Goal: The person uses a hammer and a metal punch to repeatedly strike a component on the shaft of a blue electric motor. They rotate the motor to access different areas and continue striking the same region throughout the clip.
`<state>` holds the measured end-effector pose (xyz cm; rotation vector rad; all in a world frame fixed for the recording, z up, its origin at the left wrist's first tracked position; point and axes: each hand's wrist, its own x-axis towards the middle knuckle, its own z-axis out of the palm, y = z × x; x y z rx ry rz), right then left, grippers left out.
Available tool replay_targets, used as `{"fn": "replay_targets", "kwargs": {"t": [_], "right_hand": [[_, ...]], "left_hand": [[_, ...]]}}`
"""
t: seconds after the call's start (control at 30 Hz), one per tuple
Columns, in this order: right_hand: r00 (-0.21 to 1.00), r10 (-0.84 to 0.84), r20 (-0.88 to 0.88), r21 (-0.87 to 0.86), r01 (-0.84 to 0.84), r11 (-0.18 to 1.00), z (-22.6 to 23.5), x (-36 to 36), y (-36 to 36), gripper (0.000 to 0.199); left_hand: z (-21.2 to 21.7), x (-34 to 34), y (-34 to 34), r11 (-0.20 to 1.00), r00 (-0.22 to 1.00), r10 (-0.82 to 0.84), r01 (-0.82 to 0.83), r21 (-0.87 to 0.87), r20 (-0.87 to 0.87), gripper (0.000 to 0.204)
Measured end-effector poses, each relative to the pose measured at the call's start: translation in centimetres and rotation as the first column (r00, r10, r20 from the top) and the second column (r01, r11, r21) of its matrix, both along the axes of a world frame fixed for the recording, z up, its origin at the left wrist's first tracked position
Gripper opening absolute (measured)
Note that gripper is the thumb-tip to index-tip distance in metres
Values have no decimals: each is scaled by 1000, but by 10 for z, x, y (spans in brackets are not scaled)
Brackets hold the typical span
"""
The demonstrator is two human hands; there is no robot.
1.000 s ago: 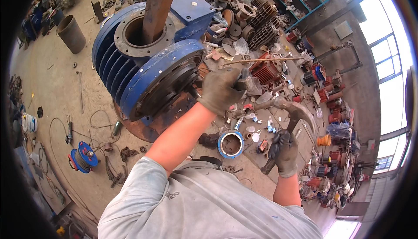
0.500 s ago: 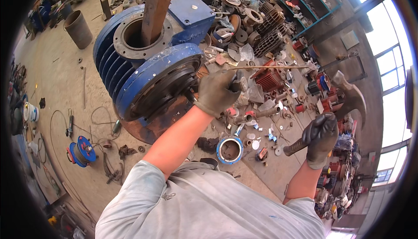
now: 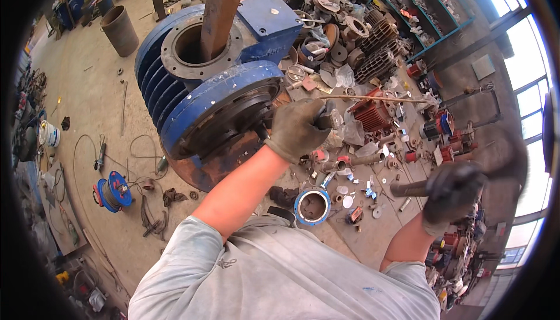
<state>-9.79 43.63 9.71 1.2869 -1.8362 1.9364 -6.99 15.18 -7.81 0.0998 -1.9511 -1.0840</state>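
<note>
A large blue finned motor housing [image 3: 192,104] stands ahead of me, its dark round end turned toward my left hand. My gloved left hand [image 3: 297,128] is closed around a short dark metal bar [image 3: 324,122]. One end sticks out to the right of the fist; beyond the other side, dark metal reaches toward the housing's end, where contact is unclear. My gloved right hand [image 3: 450,198], out to the right and smeared by motion, grips a hammer [image 3: 412,189] by its handle. The hammer's head is a dark blur to the right.
A square rusty beam [image 3: 223,14] rises from the housing's top opening. A blue-rimmed ring [image 3: 312,222] lies by my body, a blue cable reel [image 3: 114,191] at left. Castings, a red motor [image 3: 371,113] and scattered parts cover the floor at right. A thin rod [image 3: 373,98] extends beyond my left hand.
My right hand has swung the hammer outward to the right and slightly down, its head now blurred. My left hand keeps its grip beside the housing. The whole view has shifted slightly.
</note>
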Motion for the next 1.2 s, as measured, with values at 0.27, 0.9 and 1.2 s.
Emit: {"fn": "replay_targets", "kwargs": {"t": [0.27,0.9,1.2], "right_hand": [[903,-367,222,851,4,525,-88,24,-28,39],[457,-532,713,563,78,823,-218,28,87,44],[611,-480,629,577,46,815,-237,-32,104,41]], "left_hand": [[-42,-11,-6,971,984,-163,146,190,76,8],[-7,-26,32,978,953,-82,134,-163,292,5],[-3,-31,41,984,942,32,30,-178,334,9]]}}
